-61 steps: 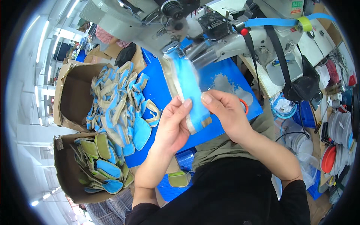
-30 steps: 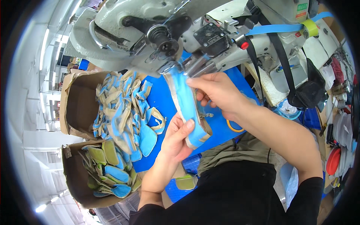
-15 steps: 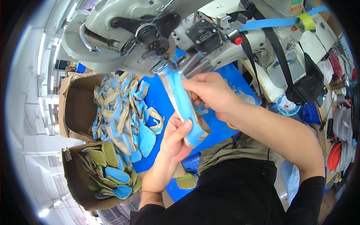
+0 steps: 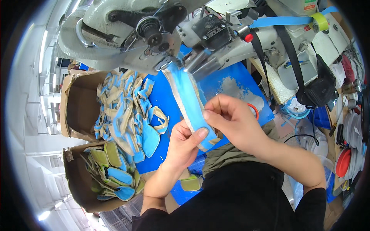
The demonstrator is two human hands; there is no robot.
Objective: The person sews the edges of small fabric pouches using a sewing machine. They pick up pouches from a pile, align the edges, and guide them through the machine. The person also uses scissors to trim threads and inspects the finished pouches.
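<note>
A blue and beige fabric strip [image 4: 185, 98] runs down from under the presser area of a sewing machine [image 4: 154, 38]. My left hand [image 4: 185, 142] grips its lower part, thumb on the blue face. Just above it, my right hand [image 4: 229, 119] pinches the strip's right edge between thumb and index finger, its other fingers curled. Beneath the machine is a blue work surface [image 4: 216, 77] with a worn grey patch, and red scissor handles [image 4: 255, 109] show partly behind my right hand.
At left, a heap of blue-beige straps [image 4: 121, 111] lies beside a cardboard box [image 4: 81, 104]; a lower box [image 4: 81, 188] holds green and blue pads. Black straps [image 4: 285, 50] hang at upper right. A cluttered shelf [image 4: 348, 138] with spools stands at far right.
My right hand has moved down the strip from near the presser area toward my left hand, which has shifted slightly right. Both still hold the strip.
</note>
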